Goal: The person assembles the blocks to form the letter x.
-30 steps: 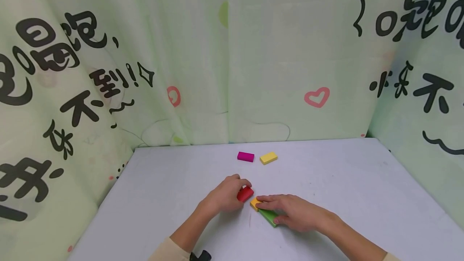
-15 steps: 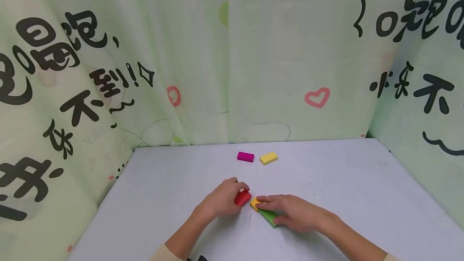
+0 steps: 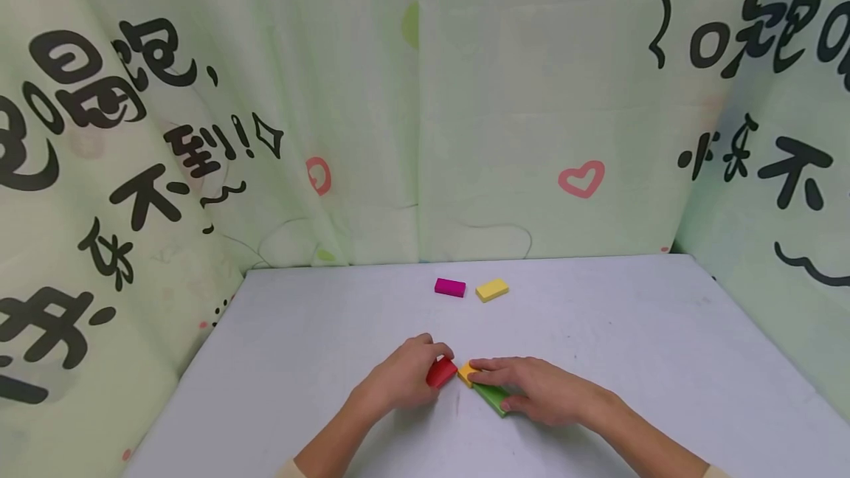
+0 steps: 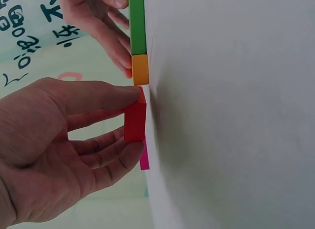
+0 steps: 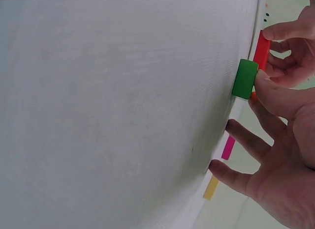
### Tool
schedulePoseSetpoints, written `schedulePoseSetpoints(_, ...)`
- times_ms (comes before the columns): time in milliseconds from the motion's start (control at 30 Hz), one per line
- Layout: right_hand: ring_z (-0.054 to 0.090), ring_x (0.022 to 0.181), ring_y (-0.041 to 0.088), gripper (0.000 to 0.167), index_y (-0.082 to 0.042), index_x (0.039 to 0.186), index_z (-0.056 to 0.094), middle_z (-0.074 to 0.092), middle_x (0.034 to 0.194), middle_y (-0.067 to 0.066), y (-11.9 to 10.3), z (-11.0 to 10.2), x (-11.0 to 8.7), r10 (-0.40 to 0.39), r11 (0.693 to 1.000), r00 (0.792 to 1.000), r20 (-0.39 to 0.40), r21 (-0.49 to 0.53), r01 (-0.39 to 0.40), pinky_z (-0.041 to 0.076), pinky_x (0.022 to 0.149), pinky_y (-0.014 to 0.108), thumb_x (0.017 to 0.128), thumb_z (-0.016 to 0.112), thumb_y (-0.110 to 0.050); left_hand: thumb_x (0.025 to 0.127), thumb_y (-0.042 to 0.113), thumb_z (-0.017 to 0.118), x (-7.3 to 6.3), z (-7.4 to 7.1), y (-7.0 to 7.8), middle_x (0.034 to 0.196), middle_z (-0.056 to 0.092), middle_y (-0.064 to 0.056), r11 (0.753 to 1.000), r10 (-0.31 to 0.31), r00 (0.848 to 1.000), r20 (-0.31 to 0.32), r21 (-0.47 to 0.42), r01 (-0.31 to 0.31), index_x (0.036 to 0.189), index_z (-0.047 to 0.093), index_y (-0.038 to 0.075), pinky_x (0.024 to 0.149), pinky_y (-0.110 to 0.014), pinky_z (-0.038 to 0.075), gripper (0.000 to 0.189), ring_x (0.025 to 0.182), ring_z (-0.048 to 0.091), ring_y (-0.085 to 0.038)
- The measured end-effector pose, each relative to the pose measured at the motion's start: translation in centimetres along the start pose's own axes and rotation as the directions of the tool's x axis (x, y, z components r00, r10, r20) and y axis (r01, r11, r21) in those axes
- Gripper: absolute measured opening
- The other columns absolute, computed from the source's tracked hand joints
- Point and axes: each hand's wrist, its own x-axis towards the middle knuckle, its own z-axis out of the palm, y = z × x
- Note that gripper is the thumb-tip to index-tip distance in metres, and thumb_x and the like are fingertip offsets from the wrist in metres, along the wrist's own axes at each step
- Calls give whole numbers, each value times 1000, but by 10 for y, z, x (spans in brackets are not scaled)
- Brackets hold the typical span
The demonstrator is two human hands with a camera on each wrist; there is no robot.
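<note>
A red block (image 3: 441,372) is pinched between thumb and fingers of my left hand (image 3: 403,373), low at the table. Just right of it lies an orange block (image 3: 467,374), its near corner almost meeting the red one; I cannot tell if they touch. The green block (image 3: 493,397) joins the orange block end to end, as the left wrist view also shows. My right hand (image 3: 547,389) holds this pair, thumb at the green block (image 5: 244,79) and forefinger at the orange one. Its other fingers (image 5: 248,140) spread out to the table surface.
Farther back on the white table (image 3: 598,330) lie a magenta block (image 3: 450,288) and a yellow block (image 3: 492,290), a small gap between them. A pale green printed curtain (image 3: 491,131) hangs behind the table and along both sides.
My left hand has drawn the red block a little toward me and to the left, down alongside the orange block. The right hand and its two blocks have stayed in place.
</note>
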Motion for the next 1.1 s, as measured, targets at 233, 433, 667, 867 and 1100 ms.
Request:
schedulePoseSetpoints(233,51,145,28,60,-25,153,55,49,162,-3,1,0,-1,-28,1000,999,-17,-13,28,47,112,52,96,74,-15,75,17,92,-5,0,4,111,62,2,1000,-10,1000,30,-5,10,129,69,22,74,-24,58,58,99,55,-10)
schedulePoseSetpoints(433,51,145,27,61,-26,153,55,48,162,-4,1,0,-1,-33,999,999,-17,-12,33,47,113,51,96,74,-15,74,17,92,-8,1,8,110,61,3,1000,-6,999,50,-5,6,127,69,24,74,-23,57,58,100,54,-8)
schedulePoseSetpoints(667,51,145,27,61,-25,153,55,48,162,-4,1,0,-1,-34,999,999,-20,-10,34,46,113,51,96,74,-14,81,17,87,-10,6,10,107,60,5,1000,26,998,59,5,-26,126,70,26,73,-21,54,50,96,52,-6)
schedulePoseSetpoints(867,50,146,28,61,-24,153,54,47,162,-4,0,0,-2,-31,1000,999,-17,-3,31,46,113,51,97,73,-14,81,16,87,-12,10,10,106,59,6,999,43,998,52,3,-43,127,69,25,72,-21,52,50,95,52,-5)
schedulePoseSetpoints(1100,50,146,28,61,-24,153,54,47,162,-4,0,1,-1,-23,1000,1000,-11,5,23,46,113,52,96,74,-14,82,16,86,-11,12,10,109,63,7,997,67,997,45,21,-68,129,70,21,74,-21,52,50,97,53,-7)
